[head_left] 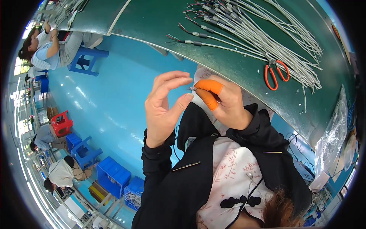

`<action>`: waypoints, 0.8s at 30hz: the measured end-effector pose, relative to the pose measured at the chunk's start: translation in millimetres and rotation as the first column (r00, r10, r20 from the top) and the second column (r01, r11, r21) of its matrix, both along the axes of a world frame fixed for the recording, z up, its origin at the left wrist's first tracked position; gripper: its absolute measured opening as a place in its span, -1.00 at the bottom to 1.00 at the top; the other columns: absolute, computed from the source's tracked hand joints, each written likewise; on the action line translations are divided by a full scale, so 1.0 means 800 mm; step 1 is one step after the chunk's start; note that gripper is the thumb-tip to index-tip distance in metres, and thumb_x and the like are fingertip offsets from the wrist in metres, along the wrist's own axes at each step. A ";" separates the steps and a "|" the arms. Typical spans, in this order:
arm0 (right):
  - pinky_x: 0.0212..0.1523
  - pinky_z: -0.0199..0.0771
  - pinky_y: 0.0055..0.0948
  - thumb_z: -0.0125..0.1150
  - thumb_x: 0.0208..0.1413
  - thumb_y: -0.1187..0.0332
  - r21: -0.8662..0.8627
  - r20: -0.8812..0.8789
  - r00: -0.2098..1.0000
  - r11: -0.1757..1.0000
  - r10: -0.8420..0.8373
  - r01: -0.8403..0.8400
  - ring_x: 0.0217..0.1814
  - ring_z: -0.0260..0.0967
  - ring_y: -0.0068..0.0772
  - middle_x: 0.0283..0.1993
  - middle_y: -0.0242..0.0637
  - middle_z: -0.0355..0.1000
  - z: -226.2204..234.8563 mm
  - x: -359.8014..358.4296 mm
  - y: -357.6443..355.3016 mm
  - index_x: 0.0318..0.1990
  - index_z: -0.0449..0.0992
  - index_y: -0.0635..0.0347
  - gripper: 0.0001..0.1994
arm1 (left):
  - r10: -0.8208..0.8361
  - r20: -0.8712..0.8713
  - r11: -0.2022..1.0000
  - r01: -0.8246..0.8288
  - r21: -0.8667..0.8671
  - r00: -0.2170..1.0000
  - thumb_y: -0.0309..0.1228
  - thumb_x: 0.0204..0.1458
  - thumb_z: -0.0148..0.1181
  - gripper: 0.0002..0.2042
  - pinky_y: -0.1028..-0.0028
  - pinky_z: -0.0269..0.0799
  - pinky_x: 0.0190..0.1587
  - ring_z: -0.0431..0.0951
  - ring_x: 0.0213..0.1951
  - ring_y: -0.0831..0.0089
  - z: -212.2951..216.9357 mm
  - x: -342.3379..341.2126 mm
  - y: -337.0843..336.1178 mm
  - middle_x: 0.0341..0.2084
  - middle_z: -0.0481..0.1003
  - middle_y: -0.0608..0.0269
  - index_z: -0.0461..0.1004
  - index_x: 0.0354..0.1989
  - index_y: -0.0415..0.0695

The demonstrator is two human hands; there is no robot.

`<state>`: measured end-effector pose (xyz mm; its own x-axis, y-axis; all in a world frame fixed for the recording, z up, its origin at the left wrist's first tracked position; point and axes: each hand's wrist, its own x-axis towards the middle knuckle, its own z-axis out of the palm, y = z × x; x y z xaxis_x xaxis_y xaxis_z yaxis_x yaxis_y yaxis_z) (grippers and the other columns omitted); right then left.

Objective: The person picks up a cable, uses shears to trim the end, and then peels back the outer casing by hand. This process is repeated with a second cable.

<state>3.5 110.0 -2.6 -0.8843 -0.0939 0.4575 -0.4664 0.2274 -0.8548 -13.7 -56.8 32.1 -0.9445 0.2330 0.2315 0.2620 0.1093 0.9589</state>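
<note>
Above my lap, my right hand (229,100) is closed in a pinch, with orange finger covers on its thumb and forefinger. A small, thin, wire-like piece (191,88) pokes out of that pinch; the rest of it is hidden by the fingers. Facing it, my left hand (162,105) holds nothing, its thumb and fingers apart on either side of the piece's tip. On the green table beyond lies a bundle of grey cables (263,42), their stripped ends showing thin coloured wires and metal collars. Cutters with orange handles (271,78) rest across the cables.
The table's near edge (167,47) runs just beyond my hands. Clear plastic bags (331,133) hang at the right. Blue stools (87,59), a red stool (61,123) and blue crates (113,175) stand on the blue floor. Several people sit working at the left.
</note>
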 end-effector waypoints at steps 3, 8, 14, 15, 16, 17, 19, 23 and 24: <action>-0.50 0.30 -0.52 0.24 -0.07 0.62 0.039 -0.046 0.999 0.999 -0.004 0.006 -0.49 0.36 -0.37 -0.43 -0.19 0.40 -0.002 -0.001 0.001 -0.23 0.47 0.30 -0.80 | -0.039 0.022 0.999 0.040 -0.012 0.999 -0.58 -0.12 0.27 -0.79 0.43 0.29 -0.08 0.39 -0.10 0.36 -0.007 -0.002 -0.001 -0.20 0.49 0.19 0.53 -0.24 -0.22; -0.50 0.31 -0.55 0.16 0.04 0.58 -0.166 0.162 0.981 0.983 0.109 -0.082 -0.48 0.34 -0.49 -0.43 -0.28 0.41 0.001 0.005 -0.003 -0.24 0.45 0.34 -0.88 | 0.010 -0.113 0.993 -0.022 -0.113 0.994 -0.62 -0.15 0.26 -0.85 0.42 0.32 -0.12 0.43 -0.20 0.32 -0.010 -0.003 0.000 -0.34 0.52 0.22 0.54 -0.35 -0.22; -0.58 0.12 -0.71 0.03 0.18 0.43 -0.587 0.535 0.727 0.808 0.430 -0.046 -0.57 0.17 -0.73 -0.47 -0.38 0.39 0.016 0.005 0.002 -0.25 0.45 0.33 -0.87 | 0.071 -0.628 0.843 -0.383 -0.377 0.775 -0.66 -0.28 0.26 -0.82 0.38 0.34 -0.22 0.44 -0.31 0.25 -0.007 -0.002 0.020 -0.44 0.50 0.27 0.51 -0.44 -0.18; -0.58 0.12 -0.71 0.03 0.18 0.43 -0.588 0.535 0.728 0.808 0.429 -0.044 -0.57 0.17 -0.73 -0.47 -0.38 0.39 0.015 0.005 0.002 -0.25 0.45 0.33 -0.87 | 0.070 -0.629 0.844 -0.382 -0.377 0.775 -0.66 -0.28 0.26 -0.82 0.38 0.34 -0.22 0.44 -0.31 0.25 -0.008 -0.001 0.022 -0.44 0.50 0.27 0.51 -0.44 -0.18; -0.59 0.08 -0.73 0.03 0.18 0.42 -0.599 0.549 0.717 0.801 0.430 -0.023 -0.59 0.14 -0.74 -0.49 -0.38 0.38 0.014 0.005 0.002 -0.25 0.45 0.32 -0.86 | 0.068 -0.648 0.834 -0.400 -0.380 0.759 -0.66 -0.30 0.26 -0.81 0.38 0.34 -0.24 0.43 -0.32 0.25 -0.010 -0.001 0.025 -0.44 0.50 0.28 0.51 -0.44 -0.17; -0.60 0.03 -0.74 0.03 0.19 0.40 -0.609 0.562 0.706 0.793 0.432 -0.001 -0.61 0.10 -0.76 -0.50 -0.38 0.37 0.012 0.006 0.001 -0.24 0.45 0.31 -0.85 | 0.067 -0.667 0.825 -0.418 -0.382 0.742 -0.66 -0.31 0.26 -0.80 0.38 0.34 -0.25 0.43 -0.33 0.25 -0.011 -0.001 0.026 -0.45 0.49 0.28 0.50 -0.44 -0.17; -0.61 -0.01 -0.76 0.03 0.19 0.38 -0.619 0.573 0.695 0.785 0.434 0.022 -0.63 0.07 -0.78 -0.51 -0.38 0.37 0.009 0.007 0.000 -0.24 0.45 0.30 -0.84 | 0.064 -0.687 0.815 -0.435 -0.383 0.724 -0.67 -0.33 0.26 -0.79 0.38 0.33 -0.26 0.43 -0.34 0.24 -0.014 0.000 0.027 -0.45 0.49 0.29 0.50 -0.44 -0.16; -0.60 0.01 -0.74 0.03 0.19 0.38 -0.582 0.548 0.754 0.812 0.364 0.031 -0.62 0.07 -0.78 -0.52 -0.40 0.35 0.009 0.009 -0.001 -0.24 0.45 0.29 -0.84 | 0.073 -0.634 0.841 -0.390 -0.376 0.770 -0.66 -0.33 0.26 -0.77 0.37 0.32 -0.25 0.43 -0.37 0.23 -0.016 0.003 0.025 -0.46 0.49 0.27 0.50 -0.41 -0.17; -0.59 0.01 -0.74 0.02 0.19 0.38 -0.577 0.542 0.763 0.816 0.352 0.033 -0.61 0.07 -0.78 -0.52 -0.41 0.35 0.008 0.008 0.001 -0.24 0.45 0.29 -0.84 | 0.065 -0.584 0.858 -0.344 -0.381 0.810 -0.65 -0.31 0.27 -0.78 0.37 0.32 -0.23 0.44 -0.35 0.24 -0.018 0.004 0.023 -0.44 0.49 0.25 0.50 -0.40 -0.18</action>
<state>9.6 110.9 3.9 -0.9731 -0.1784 -0.1456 0.2035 -0.3707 -0.9062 -10.8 -38.1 18.1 -0.7345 0.2565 0.6283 0.6310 0.5989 0.4931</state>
